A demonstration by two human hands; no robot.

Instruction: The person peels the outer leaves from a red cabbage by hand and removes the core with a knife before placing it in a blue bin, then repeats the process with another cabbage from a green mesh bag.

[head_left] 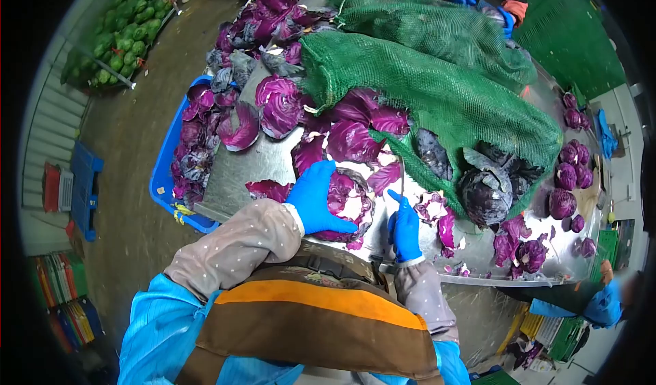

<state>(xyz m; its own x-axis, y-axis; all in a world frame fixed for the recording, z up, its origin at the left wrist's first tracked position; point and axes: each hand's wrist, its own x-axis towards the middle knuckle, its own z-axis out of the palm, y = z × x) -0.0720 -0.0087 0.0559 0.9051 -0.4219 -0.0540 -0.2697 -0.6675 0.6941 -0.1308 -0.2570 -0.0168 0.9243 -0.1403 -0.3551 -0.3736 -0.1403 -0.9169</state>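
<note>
As the left hand (313, 202) cups layered cabbage (354, 204), coarse mesh (437, 98) bulges.

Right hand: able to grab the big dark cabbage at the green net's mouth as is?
Probably not as is: the right hand is holding a knife. Otherwise the dark cabbage looks close, with only low trimmings and net edge between.

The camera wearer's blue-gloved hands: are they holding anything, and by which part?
The left hand holds a red cabbage by its left side. The right hand holds a knife by the handle end, hidden in the grip.
</note>
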